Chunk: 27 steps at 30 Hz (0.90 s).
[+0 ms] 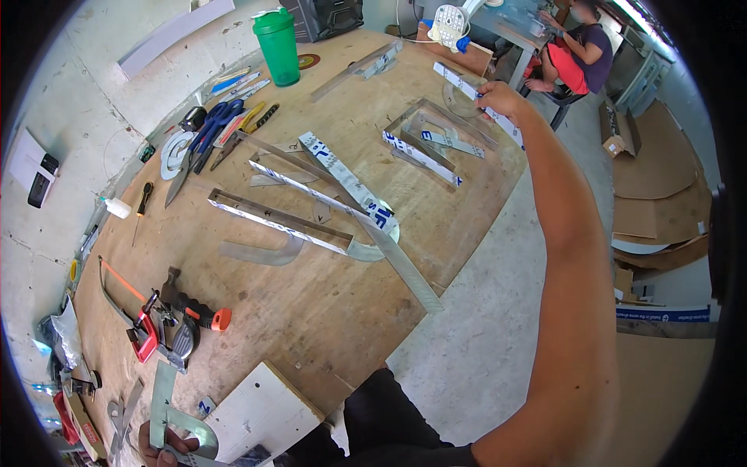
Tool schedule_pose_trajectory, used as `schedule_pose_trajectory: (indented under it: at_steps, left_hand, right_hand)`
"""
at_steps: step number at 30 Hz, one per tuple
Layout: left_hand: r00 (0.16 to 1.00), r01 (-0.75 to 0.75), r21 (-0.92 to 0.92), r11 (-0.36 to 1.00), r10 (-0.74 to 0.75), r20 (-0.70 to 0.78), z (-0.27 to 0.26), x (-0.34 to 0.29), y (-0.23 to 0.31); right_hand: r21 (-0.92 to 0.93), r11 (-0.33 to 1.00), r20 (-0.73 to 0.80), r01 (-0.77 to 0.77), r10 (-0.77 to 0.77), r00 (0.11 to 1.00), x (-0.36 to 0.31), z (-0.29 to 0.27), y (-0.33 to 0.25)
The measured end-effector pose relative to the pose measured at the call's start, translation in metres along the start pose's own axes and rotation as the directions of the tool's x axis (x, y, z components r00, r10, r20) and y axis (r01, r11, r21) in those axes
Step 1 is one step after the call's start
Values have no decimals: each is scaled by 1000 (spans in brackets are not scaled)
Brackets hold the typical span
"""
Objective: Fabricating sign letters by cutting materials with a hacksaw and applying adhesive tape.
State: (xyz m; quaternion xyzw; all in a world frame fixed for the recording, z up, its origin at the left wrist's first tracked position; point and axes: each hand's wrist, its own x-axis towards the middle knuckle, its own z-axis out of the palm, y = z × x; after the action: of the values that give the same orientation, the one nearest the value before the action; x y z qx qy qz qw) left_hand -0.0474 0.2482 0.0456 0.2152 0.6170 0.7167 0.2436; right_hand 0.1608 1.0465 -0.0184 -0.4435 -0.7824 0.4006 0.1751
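Observation:
My right arm reaches across to the far right edge of the workbench. There my right hand is closed on a strip with printed white film, beside a round, clear-looking piece. At the lower left, my left hand grips a flat, pale green piece with a straight leg and a curved loop; part of that hand is cut off by the frame's edge. Between the hands lie channel-shaped pieces with filmed edges, a wider filmed strip and a rectangular frame piece.
A hammer, a red-framed hacksaw, a screwdriver and blue-handled scissors lie on the left side. A green shaker bottle stands at the back. A white board sits at the near edge. Another person sits at the far right.

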Motion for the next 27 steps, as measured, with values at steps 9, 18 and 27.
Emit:
schedule_pose_trajectory:
  at_steps: [9,18,27]
  left_hand:
    - [999,22,-63,998,-24,-21,-4,0,-2]
    - [999,25,-87,996,-28,-39,-10,-2,-4]
    - [990,-2,-65,998,-7,-139,-16,-4,-5]
  right_hand:
    - [-494,863,-312,-112,-55,949,41,36,-65]
    - [-118,991,-438,-67,9,899,79,97,-71]
    - [-638,747,-364,-187,-79,928,71,133,-104]
